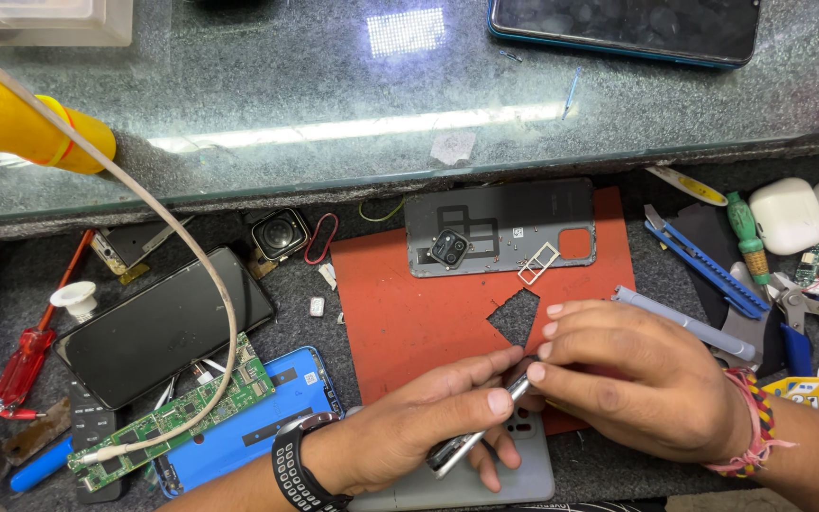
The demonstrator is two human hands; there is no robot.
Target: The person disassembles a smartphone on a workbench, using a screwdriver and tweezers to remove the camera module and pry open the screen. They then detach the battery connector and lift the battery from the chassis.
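Prying step: both hands work a slim silver-edged phone body (474,438) held on edge over the red rubber mat (400,322).
Left hand (409,427) fingers grip it from below; right hand (637,389) fingers pinch its top end. Next likely needs careful edge separation.

Bright overhead light glares off the glass counter (334,123); focus sharp.
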